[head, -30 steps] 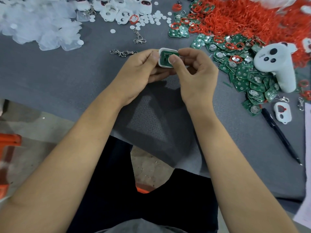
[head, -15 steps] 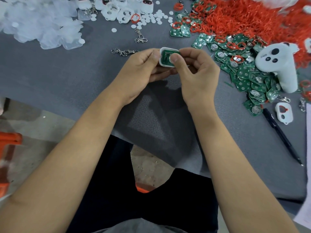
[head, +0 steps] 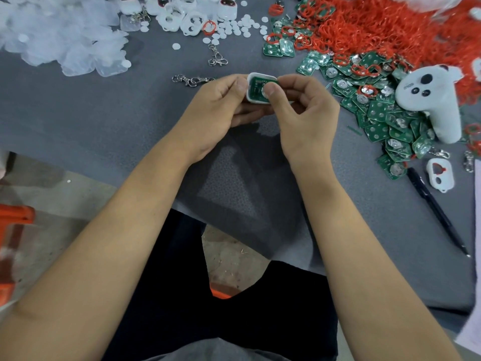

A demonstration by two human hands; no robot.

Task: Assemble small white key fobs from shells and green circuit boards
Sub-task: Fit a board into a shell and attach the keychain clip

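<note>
At the far left of the grey table (head: 78, 105), I am seeing a heap of clear plastic covers (head: 59, 37) lying against the edge of view. Right of it, white shells (head: 179, 18) are sitting in a loose cluster, with small white discs (head: 234, 28) scattered beside them. Two metal clasps (head: 194, 80) are lying just left of the hands, and another clasp (head: 217, 57) is lying farther back.

At the table's middle, the left hand (head: 216, 110) is gripping a white shell (head: 251, 96) by its left side, thumb curled over the rim and fingers underneath. A green circuit board (head: 256, 87) is sitting inside that shell. The right hand (head: 304, 113) is pinching the same piece from the right, its thumb pressing down on the board. I cannot tell whether the board is fully seated.

Right of the hands, a pile of green boards (head: 382, 126) is spreading toward the near side, partly under a mass of red rings (head: 385, 27) at the far right. A white handheld controller (head: 432, 97) is resting on the boards. Nearer, a black pen (head: 437, 212) is lying beside a single white shell (head: 441, 175) with a red ring in it.
</note>
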